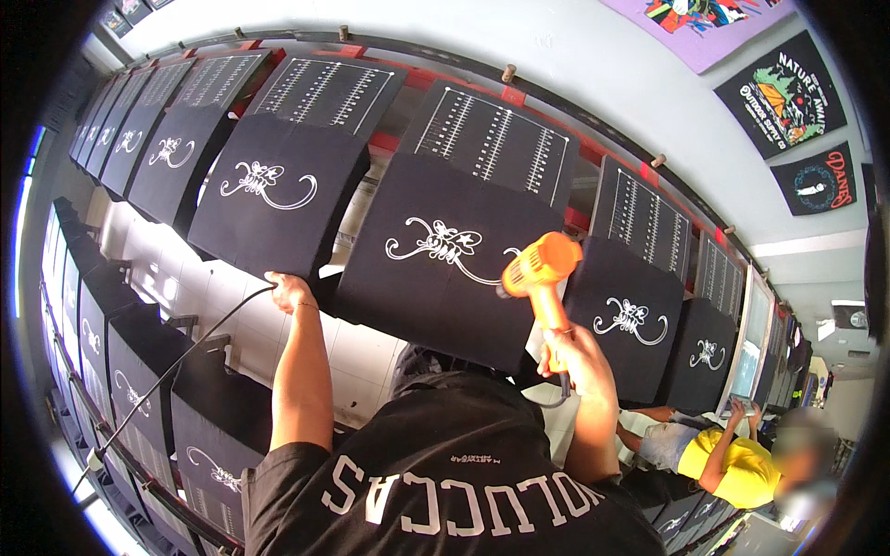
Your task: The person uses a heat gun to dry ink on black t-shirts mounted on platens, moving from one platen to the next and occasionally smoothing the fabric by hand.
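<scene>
My right hand (582, 360) is wrapped round the handle of an orange heat gun (547, 264). The gun's body is over the right edge of a black cloth piece (417, 287) with a white floral scroll print, hiding part of that print. Whether the gun touches the cloth cannot be told. A black cable (218, 324) runs from the lower left to my left hand (292, 293), whose fingers are closed on it. That hand is beside the lower edge of another printed black cloth (264, 222), on the board to the left.
Sloping boards (491, 134) with ruler-like white marks stand in a row on a red rack, several draped with printed black cloth. A second row (139, 380) stands at left. At lower right is a person in a yellow shirt (732, 463). Printed cloths (781, 93) hang on the wall.
</scene>
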Action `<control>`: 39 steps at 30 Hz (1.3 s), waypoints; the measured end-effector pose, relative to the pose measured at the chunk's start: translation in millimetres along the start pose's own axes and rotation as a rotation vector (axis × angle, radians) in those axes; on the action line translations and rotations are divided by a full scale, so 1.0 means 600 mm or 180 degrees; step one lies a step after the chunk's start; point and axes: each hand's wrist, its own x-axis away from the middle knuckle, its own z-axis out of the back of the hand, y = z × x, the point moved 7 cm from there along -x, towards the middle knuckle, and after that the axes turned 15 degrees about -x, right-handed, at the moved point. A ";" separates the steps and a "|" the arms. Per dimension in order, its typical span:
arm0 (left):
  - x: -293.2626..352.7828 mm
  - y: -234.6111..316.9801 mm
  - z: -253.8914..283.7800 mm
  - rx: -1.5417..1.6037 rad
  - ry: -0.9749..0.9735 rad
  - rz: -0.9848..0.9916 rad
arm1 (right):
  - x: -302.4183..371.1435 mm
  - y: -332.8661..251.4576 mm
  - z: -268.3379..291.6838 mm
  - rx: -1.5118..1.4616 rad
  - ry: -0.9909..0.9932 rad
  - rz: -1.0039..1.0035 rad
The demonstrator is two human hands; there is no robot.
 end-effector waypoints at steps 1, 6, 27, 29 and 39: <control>0.001 0.004 0.003 -0.0032 -0.0008 -0.0004 | -0.005 0.005 -0.015 -0.0135 -0.0329 -0.0113; 0.019 0.018 0.024 -0.0161 0.0095 -0.0058 | -0.074 0.009 -0.102 -0.0183 -0.0476 0.0328; -0.005 0.006 0.001 -0.0263 -0.0149 0.0042 | 0.058 0.036 -0.079 0.0296 -0.0608 -0.0050; 0.003 0.014 -0.008 0.0186 -0.0275 -0.0301 | 0.075 0.032 -0.039 0.0108 -0.0106 0.0205; -0.023 -0.056 -0.037 0.1012 -0.1183 -0.0821 | 0.166 -0.014 0.215 -0.0632 0.1594 0.1170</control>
